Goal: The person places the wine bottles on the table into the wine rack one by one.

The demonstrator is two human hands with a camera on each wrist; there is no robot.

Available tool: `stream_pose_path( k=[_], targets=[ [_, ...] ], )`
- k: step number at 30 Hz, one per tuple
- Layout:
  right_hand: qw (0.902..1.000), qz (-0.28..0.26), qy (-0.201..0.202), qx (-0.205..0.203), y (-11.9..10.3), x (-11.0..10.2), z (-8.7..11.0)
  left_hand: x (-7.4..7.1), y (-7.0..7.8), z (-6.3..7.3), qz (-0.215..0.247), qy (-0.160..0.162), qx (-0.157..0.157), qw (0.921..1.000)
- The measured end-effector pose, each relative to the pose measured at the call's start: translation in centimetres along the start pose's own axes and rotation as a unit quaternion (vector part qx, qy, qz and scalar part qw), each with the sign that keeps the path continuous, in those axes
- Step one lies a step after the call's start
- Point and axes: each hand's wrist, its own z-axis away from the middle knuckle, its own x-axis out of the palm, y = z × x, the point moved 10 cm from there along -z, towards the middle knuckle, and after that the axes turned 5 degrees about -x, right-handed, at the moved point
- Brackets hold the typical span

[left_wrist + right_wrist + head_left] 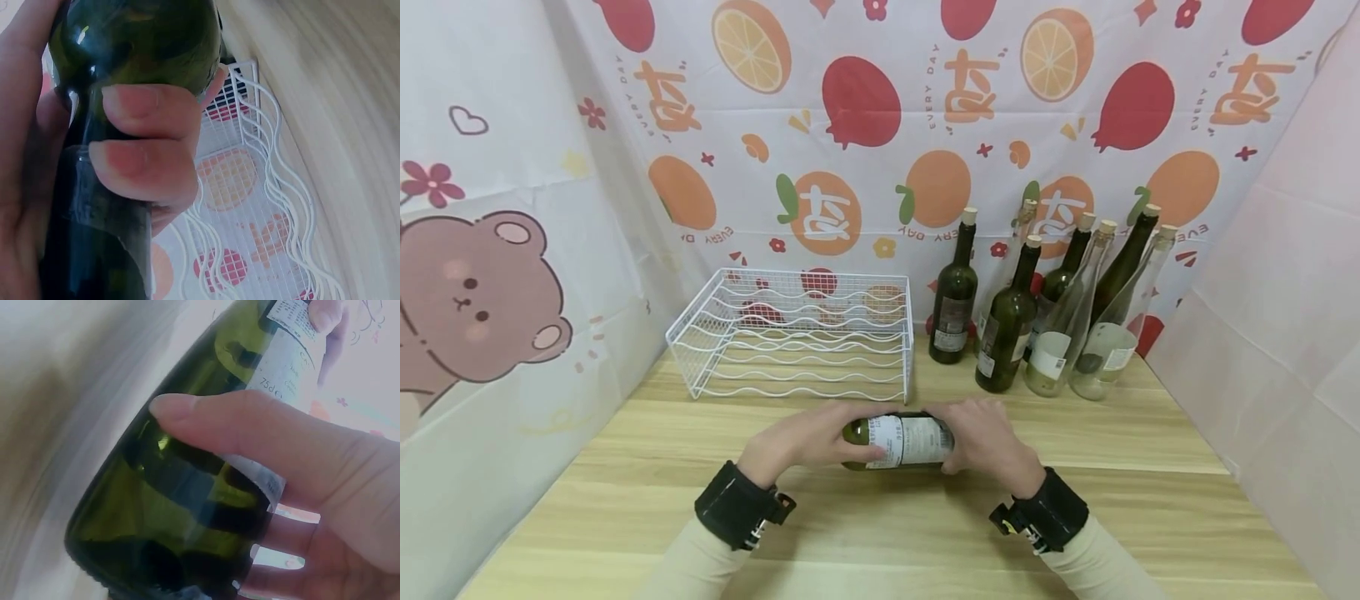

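Note:
A green glass wine bottle [917, 440] with white labels lies sideways between my two hands, over the front of the table. My left hand [820, 435] grips its neck and shoulder; in the left wrist view two curled fingers [147, 165] wrap the dark neck [100, 231]. At the other end my right hand [981, 435] holds the body near the base, the thumb [206, 415] across the glass and the other fingers underneath in the right wrist view. Behind the bottle, to the left, stands a white wire rack [797, 337] with wavy rails.
Several corked bottles stand upright at the back right, the nearest a dark green bottle [1006, 333] and a clear bottle [1054, 346]. The light wood table [1112, 500] runs up to a fruit-print curtain [865, 200] behind and white cloth sides.

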Motion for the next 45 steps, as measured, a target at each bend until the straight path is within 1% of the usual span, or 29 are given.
stream_pose_path(
  k=[5, 8, 11, 13, 15, 19, 23, 25, 29, 33, 38, 40, 42, 45],
  targets=[
    [0.9997, -0.014, 0.011, -0.016, -0.2, -0.2, 0.1, -0.6, -0.5, 0.4, 0.005, 0.002, -0.007, 1.0],
    [0.9986, -0.024, 0.028, -0.037, -0.2, -0.7, 0.2, -1.1, -0.8, 0.7, 0.007, 0.006, -0.014, 0.9999],
    [0.9979, -0.033, 0.034, -0.044, 0.4, -1.0, 0.3, -1.6, -1.1, 1.1, 0.003, 0.011, -0.019, 0.9997],
    [0.9978, -0.044, 0.031, -0.039, 1.1, -1.1, 0.3, -2.0, -1.3, 1.3, 0.001, 0.014, -0.022, 0.9997],
    [0.9983, -0.05, 0.02, -0.023, 1.8, -0.9, 0.4, -2.3, -1.5, 1.5, 0.005, 0.014, -0.024, 0.9996],
    [0.9981, -0.061, 0.006, -0.001, 2.6, -0.6, 0.4, -2.9, -1.9, 2.0, 0.026, 0.016, -0.026, 0.9992],
    [0.9971, -0.068, -0.011, 0.033, 3.4, 0.0, 0.5, -3.3, -2.2, 2.4, 0.029, 0.02, -0.024, 0.9991],
    [0.9964, -0.065, -0.023, 0.049, 3.8, 0.3, 0.6, -3.6, -2.4, 2.7, 0.026, 0.024, -0.024, 0.9991],
    [0.9948, -0.058, -0.047, 0.069, 4.2, 0.6, 0.8, -4.2, -3.0, 3.2, 0.027, 0.033, -0.032, 0.9986],
    [0.9938, -0.064, -0.061, 0.067, 4.1, 0.9, 0.7, -4.8, -3.8, 3.9, 0.028, 0.04, -0.044, 0.9978],
    [0.9928, -0.081, -0.068, 0.056, 3.8, 1.2, 0.7, -5.5, -4.9, 5.1, 0.012, 0.053, -0.065, 0.9965],
    [0.9922, -0.087, -0.069, 0.056, 3.8, 1.3, 0.7, -5.8, -5.3, 5.4, 0.005, 0.057, -0.067, 0.9961],
    [0.9921, -0.087, -0.069, 0.057, 3.8, 1.4, 0.7, -6.1, -5.4, 5.7, -0.002, 0.063, -0.063, 0.996],
    [0.9924, -0.084, -0.069, 0.058, 3.9, 1.3, 0.7, -6.4, -5.8, 5.9, 0.0, 0.065, -0.058, 0.9962]
  ],
)
